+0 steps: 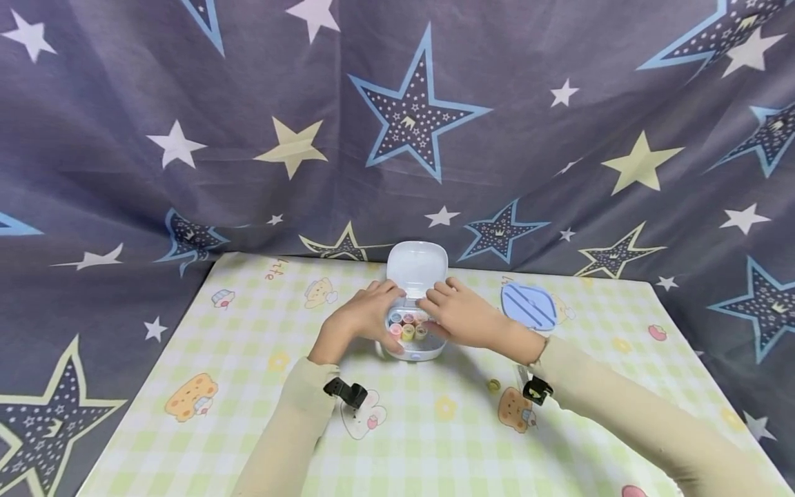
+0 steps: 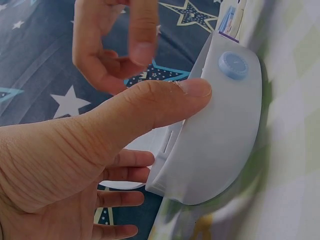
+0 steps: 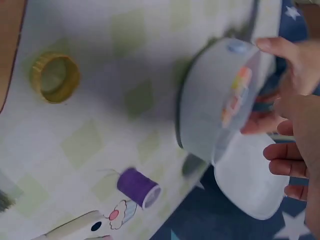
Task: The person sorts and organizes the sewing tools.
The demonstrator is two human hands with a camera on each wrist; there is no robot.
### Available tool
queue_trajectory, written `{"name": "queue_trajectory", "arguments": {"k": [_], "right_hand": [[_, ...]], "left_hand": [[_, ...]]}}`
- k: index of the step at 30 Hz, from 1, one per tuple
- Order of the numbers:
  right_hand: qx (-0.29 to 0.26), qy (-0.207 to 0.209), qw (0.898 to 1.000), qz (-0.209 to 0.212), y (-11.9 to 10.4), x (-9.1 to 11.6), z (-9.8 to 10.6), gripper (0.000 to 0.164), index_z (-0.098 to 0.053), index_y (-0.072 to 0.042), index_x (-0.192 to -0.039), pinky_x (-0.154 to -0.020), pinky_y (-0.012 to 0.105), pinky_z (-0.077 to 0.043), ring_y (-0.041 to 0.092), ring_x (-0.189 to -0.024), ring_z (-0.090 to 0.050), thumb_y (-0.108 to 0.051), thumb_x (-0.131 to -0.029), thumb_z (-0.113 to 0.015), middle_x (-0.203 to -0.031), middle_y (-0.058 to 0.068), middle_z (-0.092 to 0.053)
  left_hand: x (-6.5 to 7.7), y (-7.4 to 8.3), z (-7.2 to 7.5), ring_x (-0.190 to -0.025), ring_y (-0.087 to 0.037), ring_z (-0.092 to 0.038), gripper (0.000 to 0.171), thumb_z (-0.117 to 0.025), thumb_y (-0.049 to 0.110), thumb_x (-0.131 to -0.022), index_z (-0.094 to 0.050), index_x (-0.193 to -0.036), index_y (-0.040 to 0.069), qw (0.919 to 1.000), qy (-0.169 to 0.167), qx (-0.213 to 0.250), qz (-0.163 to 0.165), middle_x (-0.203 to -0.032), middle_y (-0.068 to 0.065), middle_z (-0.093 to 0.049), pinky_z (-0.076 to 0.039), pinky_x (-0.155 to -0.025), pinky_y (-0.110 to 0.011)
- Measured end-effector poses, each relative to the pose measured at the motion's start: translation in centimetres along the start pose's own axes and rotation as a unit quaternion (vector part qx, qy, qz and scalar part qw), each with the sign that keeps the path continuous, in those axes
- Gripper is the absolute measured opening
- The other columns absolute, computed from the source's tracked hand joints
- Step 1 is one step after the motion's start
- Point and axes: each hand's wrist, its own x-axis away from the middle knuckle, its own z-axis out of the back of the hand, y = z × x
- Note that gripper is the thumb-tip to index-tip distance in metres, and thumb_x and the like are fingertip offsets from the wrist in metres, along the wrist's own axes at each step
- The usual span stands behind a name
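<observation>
A white sewing box (image 1: 415, 355) stands on the table with its lid (image 1: 417, 266) raised at the back. Inside it sit several thread spools (image 1: 407, 331) in pink, yellow, blue and other colours. My left hand (image 1: 365, 314) holds the box's left side; its thumb presses the front wall near the blue button (image 2: 233, 65), with the fingers round toward the hinge side. Over the right side of the box is my right hand (image 1: 462, 314), fingers bent loosely near the spools. Nothing shows between the right fingers.
To the right lies a blue striped oval piece (image 1: 528, 306). A small ribbed gold ring (image 3: 55, 78) and a purple thread spool (image 3: 138, 187) rest on the checked tablecloth (image 1: 205, 455). A star-patterned curtain (image 1: 248, 193) hangs behind the table.
</observation>
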Motion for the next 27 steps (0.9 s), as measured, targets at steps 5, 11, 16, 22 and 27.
{"name": "queue_trajectory", "arguments": {"k": [5,11,16,22,27], "right_hand": [[-0.031,0.024,0.998,-0.053,1.4,1.1,1.0,0.031,-0.060,-0.012,-0.111,-0.081,0.038,-0.039,0.023,-0.089,-0.053,-0.033,-0.088,-0.063,-0.093,0.003,-0.059],[-0.073,0.028,0.991,-0.109,2.5,3.1,1.3,0.029,-0.061,-0.013,-0.112,-0.083,0.039,-0.039,0.022,-0.094,-0.053,-0.030,-0.089,-0.062,-0.097,0.001,-0.060],[-0.085,0.025,0.988,-0.129,2.9,4.8,1.1,0.027,-0.061,-0.013,-0.110,-0.083,0.041,-0.041,0.022,-0.093,-0.056,-0.028,-0.088,-0.063,-0.096,0.001,-0.061],[-0.094,0.009,0.986,-0.135,2.8,6.8,-0.1,0.027,-0.063,-0.013,-0.108,-0.080,0.041,-0.042,0.020,-0.086,-0.055,-0.029,-0.086,-0.065,-0.094,0.001,-0.060],[-0.101,0.002,0.986,-0.134,2.9,8.1,-1.4,0.028,-0.063,-0.013,-0.105,-0.079,0.040,-0.041,0.019,-0.085,-0.054,-0.027,-0.081,-0.069,-0.091,0.001,-0.058]], "left_hand": [[-0.1,0.0,0.0,-0.121,-0.023,-0.040,0.104,-0.086,0.053,-0.051,-0.044,-0.136,0.008,1.0000,0.002,-0.003,-0.001,-0.131,-0.003,-0.044,-0.039,-0.100,-0.042],[-0.1,0.1,0.0,-0.121,-0.023,-0.039,0.105,-0.086,0.051,-0.050,-0.044,-0.136,0.008,1.0000,-0.002,0.000,0.005,-0.131,-0.004,-0.045,-0.037,-0.101,-0.043],[0.0,0.1,0.0,-0.121,-0.024,-0.040,0.105,-0.086,0.051,-0.050,-0.044,-0.135,0.009,1.0000,-0.002,-0.002,0.006,-0.131,-0.004,-0.045,-0.037,-0.102,-0.043],[0.1,0.3,0.1,-0.120,-0.024,-0.040,0.104,-0.086,0.051,-0.050,-0.044,-0.135,0.007,1.0000,-0.002,0.004,0.001,-0.131,-0.005,-0.046,-0.038,-0.101,-0.043],[0.1,0.3,0.2,-0.119,-0.024,-0.040,0.104,-0.087,0.050,-0.050,-0.045,-0.135,0.008,1.0000,0.002,0.008,0.001,-0.131,-0.006,-0.046,-0.038,-0.101,-0.044]]}}
